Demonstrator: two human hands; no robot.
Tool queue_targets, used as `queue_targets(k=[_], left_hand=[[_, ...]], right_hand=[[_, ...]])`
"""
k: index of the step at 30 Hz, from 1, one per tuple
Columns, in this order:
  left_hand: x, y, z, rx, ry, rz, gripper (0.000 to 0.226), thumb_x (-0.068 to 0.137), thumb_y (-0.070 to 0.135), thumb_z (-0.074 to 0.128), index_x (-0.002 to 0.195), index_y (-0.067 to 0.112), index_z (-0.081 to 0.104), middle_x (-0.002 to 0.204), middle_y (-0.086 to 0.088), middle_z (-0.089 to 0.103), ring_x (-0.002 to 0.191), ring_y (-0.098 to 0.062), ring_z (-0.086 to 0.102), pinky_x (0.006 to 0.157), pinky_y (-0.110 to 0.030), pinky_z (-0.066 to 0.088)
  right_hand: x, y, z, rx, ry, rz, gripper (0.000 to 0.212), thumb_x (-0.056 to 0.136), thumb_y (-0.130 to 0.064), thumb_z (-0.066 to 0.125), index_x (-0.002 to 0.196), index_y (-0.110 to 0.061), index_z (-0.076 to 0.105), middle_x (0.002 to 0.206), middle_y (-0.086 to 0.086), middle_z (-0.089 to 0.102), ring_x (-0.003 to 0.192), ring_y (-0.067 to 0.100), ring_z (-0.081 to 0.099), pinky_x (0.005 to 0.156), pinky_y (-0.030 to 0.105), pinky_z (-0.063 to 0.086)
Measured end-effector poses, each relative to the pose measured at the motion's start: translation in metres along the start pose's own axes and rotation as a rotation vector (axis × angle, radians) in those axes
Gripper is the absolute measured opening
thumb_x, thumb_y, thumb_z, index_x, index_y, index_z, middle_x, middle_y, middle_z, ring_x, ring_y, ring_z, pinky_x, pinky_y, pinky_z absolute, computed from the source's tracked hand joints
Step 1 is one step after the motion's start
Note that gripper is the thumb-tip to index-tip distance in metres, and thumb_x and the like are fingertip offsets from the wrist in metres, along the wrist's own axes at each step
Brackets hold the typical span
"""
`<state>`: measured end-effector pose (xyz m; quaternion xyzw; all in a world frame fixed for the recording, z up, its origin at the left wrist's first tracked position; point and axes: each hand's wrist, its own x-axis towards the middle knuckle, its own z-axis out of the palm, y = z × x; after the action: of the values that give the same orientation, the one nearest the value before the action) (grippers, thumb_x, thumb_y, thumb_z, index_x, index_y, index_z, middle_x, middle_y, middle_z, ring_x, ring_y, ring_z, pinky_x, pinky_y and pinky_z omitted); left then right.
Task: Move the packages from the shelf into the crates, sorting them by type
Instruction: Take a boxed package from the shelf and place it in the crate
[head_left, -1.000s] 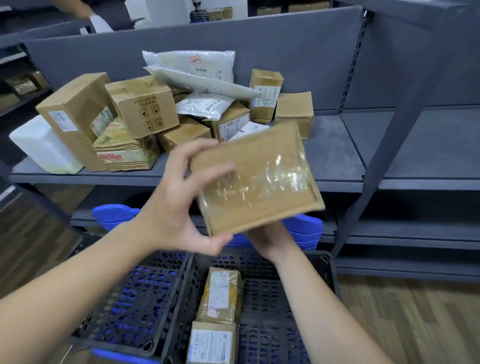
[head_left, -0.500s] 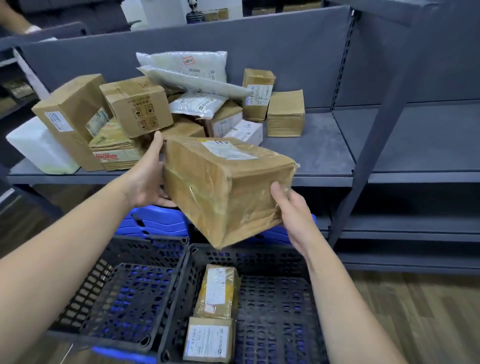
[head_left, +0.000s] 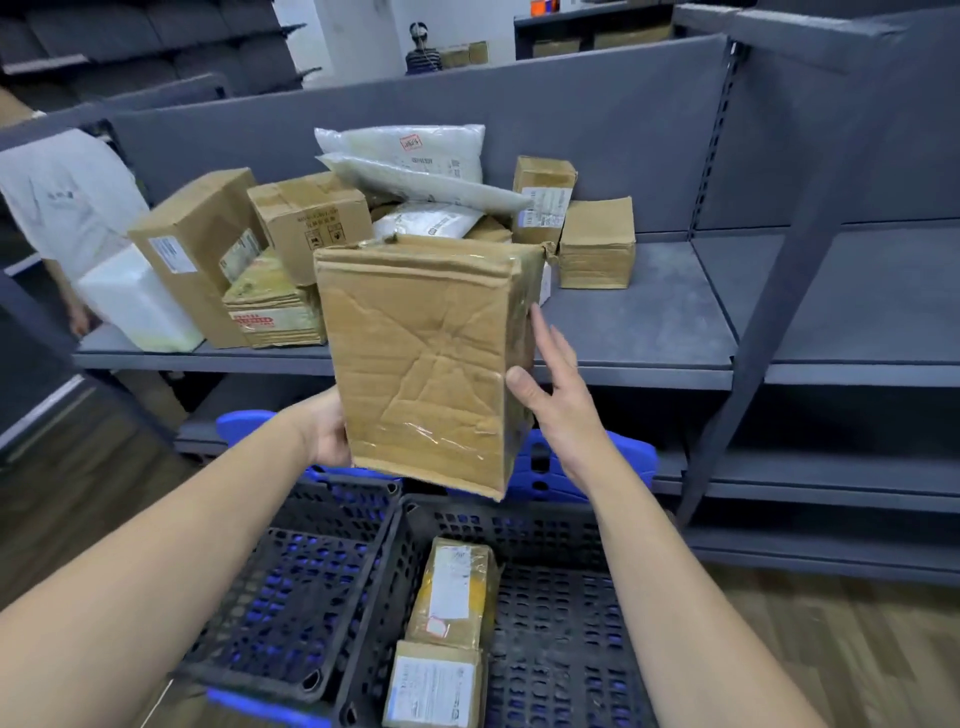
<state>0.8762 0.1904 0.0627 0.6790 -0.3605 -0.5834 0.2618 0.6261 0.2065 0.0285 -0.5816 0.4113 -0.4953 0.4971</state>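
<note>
The dented cardboard box (head_left: 421, 358) is held upright above the black crates (head_left: 571, 535), in front of the shelf (head_left: 649, 312). The left hand (head_left: 330, 431) grips its lower left edge. The right hand (head_left: 550, 395) lies flat-fingered against its right side.

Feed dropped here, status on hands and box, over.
Left hand grips cardboard box low; right hand flat on its side. Box over right crate far rim. Two parcels inside; path clear.
</note>
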Motion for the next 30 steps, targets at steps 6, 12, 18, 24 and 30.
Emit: queue_targets(k=[6, 12, 18, 24, 30], left_hand=[[-0.013, 0.009, 0.02, -0.362, 0.136, 0.272, 0.037, 0.111, 0.032, 0.046, 0.081, 0.018, 0.06, 0.066, -0.001, 0.062, 0.053, -0.015, 0.064, 0.045, -0.019, 0.051], [-0.024, 0.015, 0.026, -0.321, 0.088, 0.33, 0.043, 0.114, 0.028, 0.032, 0.078, 0.016, 0.051, 0.054, -0.003, 0.062, 0.036, -0.008, 0.058, 0.034, -0.017, 0.044], [-0.004, 0.006, 0.015, -0.047, 0.086, 0.404, 0.028, 0.098, 0.039, 0.062, 0.114, 0.019, 0.071, 0.102, 0.001, 0.078, 0.096, -0.021, 0.07, 0.079, -0.034, 0.059], [-0.005, -0.004, 0.023, 0.083, 0.012, 0.225, 0.039, 0.109, 0.044, 0.049, 0.123, 0.017, 0.072, 0.115, -0.005, 0.079, 0.106, -0.026, 0.075, 0.092, -0.041, 0.059], [-0.003, -0.01, 0.033, -0.174, 0.068, 0.309, 0.025, 0.11, 0.031, 0.05, 0.108, 0.017, 0.07, 0.089, 0.0, 0.077, 0.078, -0.015, 0.072, 0.074, -0.034, 0.054]], right_hand=[[0.004, 0.011, 0.014, 0.165, 0.05, 0.257, 0.074, 0.088, -0.085, 0.043, 0.147, -0.043, 0.057, 0.14, -0.017, 0.066, 0.128, 0.006, 0.061, 0.113, 0.036, 0.046], [-0.003, 0.016, 0.011, 0.15, 0.148, 0.474, 0.045, 0.109, -0.024, 0.037, 0.091, -0.009, 0.075, 0.077, 0.009, 0.078, 0.072, 0.029, 0.075, 0.069, 0.042, 0.063], [0.003, 0.031, 0.016, -0.058, 0.386, 0.24, 0.027, 0.096, -0.022, 0.055, 0.072, -0.01, 0.059, 0.08, 0.003, 0.056, 0.069, 0.017, 0.049, 0.069, 0.038, 0.041], [0.005, 0.036, 0.022, 0.261, 0.311, 0.103, 0.039, 0.112, -0.029, 0.05, 0.15, -0.033, 0.044, 0.14, -0.007, 0.062, 0.129, 0.014, 0.061, 0.107, 0.036, 0.051], [-0.005, 0.04, 0.022, 0.338, 0.311, 0.264, 0.03, 0.11, -0.028, 0.051, 0.131, -0.014, 0.067, 0.106, -0.006, 0.079, 0.095, 0.015, 0.071, 0.074, 0.024, 0.056]])
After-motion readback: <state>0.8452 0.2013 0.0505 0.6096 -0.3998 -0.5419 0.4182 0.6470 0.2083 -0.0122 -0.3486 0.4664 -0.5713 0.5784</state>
